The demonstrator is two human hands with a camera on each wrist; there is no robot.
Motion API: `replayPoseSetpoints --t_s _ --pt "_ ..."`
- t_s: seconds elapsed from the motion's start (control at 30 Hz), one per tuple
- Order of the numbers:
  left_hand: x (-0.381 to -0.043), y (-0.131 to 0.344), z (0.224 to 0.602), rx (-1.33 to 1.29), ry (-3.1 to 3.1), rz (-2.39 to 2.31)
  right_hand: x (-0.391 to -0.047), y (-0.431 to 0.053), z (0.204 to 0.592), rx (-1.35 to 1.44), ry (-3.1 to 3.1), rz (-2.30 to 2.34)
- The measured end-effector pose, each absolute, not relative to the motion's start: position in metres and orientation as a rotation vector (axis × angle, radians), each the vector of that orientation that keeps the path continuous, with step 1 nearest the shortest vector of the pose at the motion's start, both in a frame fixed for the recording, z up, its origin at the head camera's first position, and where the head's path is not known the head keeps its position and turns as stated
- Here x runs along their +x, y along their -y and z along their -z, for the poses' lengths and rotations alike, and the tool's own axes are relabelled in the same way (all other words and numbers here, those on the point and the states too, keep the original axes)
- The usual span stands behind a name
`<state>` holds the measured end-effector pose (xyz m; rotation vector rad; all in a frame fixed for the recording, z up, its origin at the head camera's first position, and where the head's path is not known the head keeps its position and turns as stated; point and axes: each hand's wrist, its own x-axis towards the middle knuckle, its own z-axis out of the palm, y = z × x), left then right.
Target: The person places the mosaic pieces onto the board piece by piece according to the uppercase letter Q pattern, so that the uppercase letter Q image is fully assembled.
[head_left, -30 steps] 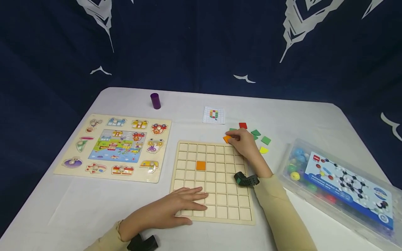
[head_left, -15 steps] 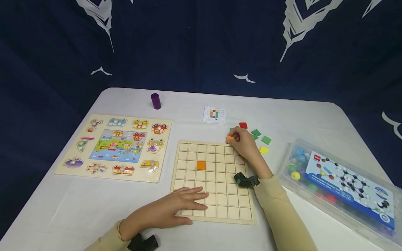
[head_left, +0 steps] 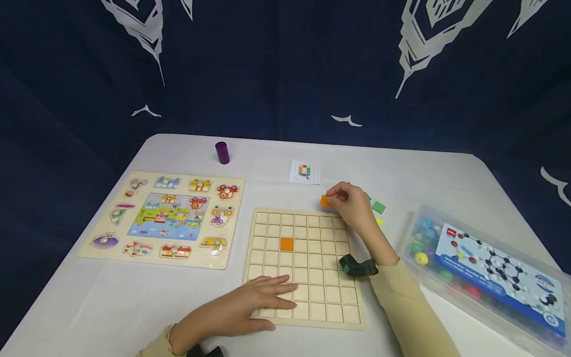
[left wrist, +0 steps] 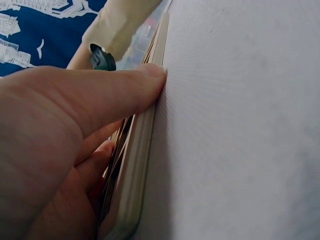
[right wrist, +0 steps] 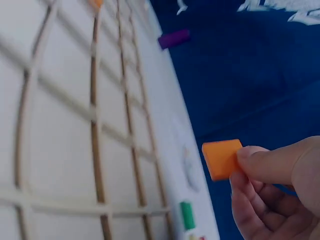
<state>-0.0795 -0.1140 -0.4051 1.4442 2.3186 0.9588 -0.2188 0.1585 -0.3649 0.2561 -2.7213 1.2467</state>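
My right hand (head_left: 354, 208) pinches an orange square tile (right wrist: 221, 159) between thumb and fingers, above the table just past the far edge of the wooden grid board (head_left: 314, 275). Set in one of the board's cells is another orange tile (head_left: 287, 244). With fingers straight and spread, my left hand (head_left: 252, 305) rests on the board's near left part. Its thumb (left wrist: 142, 82) lies against the board's edge in the left wrist view. A green tile (head_left: 378, 207) and a yellow piece (head_left: 379, 221) lie beside my right hand, which hides other pieces.
Behind the board lies a small pattern card (head_left: 305, 172). A wooden picture puzzle (head_left: 122, 250) is at the left, with a purple cylinder (head_left: 222, 153) beyond it. On the right sits a clear plastic box (head_left: 495, 277) of coloured balls.
The orange tile has turned in my right fingers and been lifted. My right hand now covers the red tile seen before. My left hand stays on the board; the head view has tilted slightly up.
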Motion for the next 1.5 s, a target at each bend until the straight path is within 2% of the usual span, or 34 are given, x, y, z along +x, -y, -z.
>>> replayPoseSetpoints --t_s 0.3,0.6,1.1,1.5 --pt "-0.079 0.112 0.404 1.408 -2.309 -0.960 -0.187 -0.147 0.357 0.306 2.625 -1.665" --pt "-0.082 0.112 0.404 1.374 -2.293 -0.979 -0.165 -0.120 0.380 0.365 2.657 -2.039" --pt "-0.083 0.111 0.405 1.377 -2.281 -0.997 -0.152 -0.107 0.389 0.682 2.835 -1.547" --pt "-0.082 0.111 0.403 1.356 -2.283 -0.992 -0.146 -0.102 0.385 0.764 2.831 -1.365"
